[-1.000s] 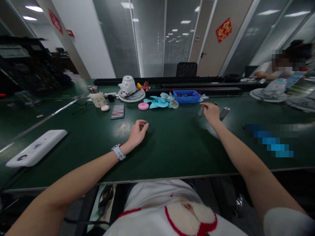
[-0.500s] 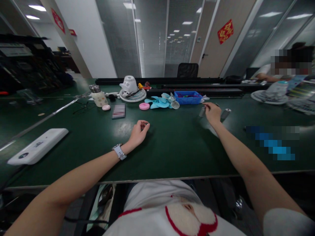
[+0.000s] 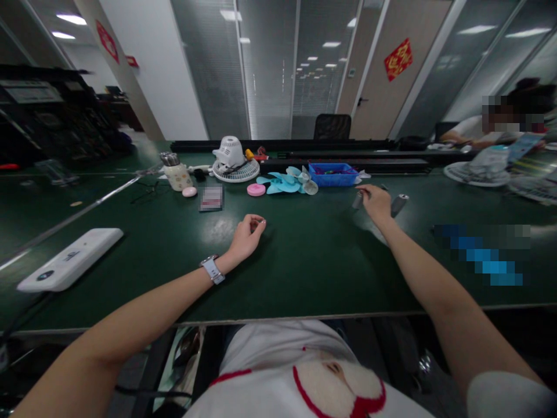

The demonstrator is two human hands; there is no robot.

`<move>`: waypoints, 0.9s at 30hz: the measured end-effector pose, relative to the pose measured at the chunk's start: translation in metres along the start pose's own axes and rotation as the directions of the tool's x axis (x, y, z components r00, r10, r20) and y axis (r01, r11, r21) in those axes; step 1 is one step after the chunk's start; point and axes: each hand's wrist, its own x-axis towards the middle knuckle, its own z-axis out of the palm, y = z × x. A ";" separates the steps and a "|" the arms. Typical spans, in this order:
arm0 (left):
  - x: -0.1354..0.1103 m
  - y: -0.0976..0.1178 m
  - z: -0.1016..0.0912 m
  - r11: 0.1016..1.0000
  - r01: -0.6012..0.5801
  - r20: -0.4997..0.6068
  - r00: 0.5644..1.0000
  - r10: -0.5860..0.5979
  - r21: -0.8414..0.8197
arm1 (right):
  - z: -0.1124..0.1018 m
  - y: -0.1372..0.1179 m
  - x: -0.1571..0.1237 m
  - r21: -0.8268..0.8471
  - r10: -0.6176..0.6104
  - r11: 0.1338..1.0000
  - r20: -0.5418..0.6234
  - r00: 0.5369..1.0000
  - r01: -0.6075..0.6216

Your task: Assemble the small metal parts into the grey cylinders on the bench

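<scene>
Head view: two grey cylinders (image 3: pixel 399 205) near right hand (image 3: pixel 378 203).

By the green table (image 3: pixel 304 267), I see someone's left hand (image 3: pixel 247 237) loosely curled, a watch (image 3: pixel 212 270) on the wrist. The right hand (image 3: pixel 378 204) reaches between two grey cylinders (image 3: pixel 400 204); its grip is hard to tell. Behind sit blue fan blades (image 3: pixel 278 183) beside a blue tray (image 3: pixel 335 181).

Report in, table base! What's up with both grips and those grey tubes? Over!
Left grip: loosely curled, nothing visible in it. Right grip: at left grey tube, partly hiding it, hold unclear. Right grey tube: just right of that grip.
</scene>
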 end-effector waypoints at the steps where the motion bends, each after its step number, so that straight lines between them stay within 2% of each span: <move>1: 0.000 0.000 0.000 1.000 0.002 0.002 1.000 -0.002 -0.001 | 0.000 -0.001 0.000 -0.003 0.003 1.000 0.004 1.000 -0.003; 4: 0.000 -0.001 0.000 1.000 -0.002 0.009 1.000 0.002 -0.005 | 0.002 -0.003 0.000 0.014 0.035 0.999 0.000 0.999 -0.035; 12: -0.001 0.003 -0.001 1.000 0.000 0.008 1.000 0.000 -0.003 | 0.007 0.000 0.002 0.189 0.176 0.969 -0.066 0.982 -0.160; 18: -0.001 0.004 -0.001 1.000 0.007 0.002 1.000 -0.007 -0.009 | 0.010 0.003 0.006 0.219 0.159 0.965 -0.063 0.985 -0.141; 27: -0.001 0.003 0.000 1.000 -0.002 0.003 1.000 0.002 -0.001 | 0.009 0.003 0.007 0.205 0.192 0.965 -0.139 0.972 -0.161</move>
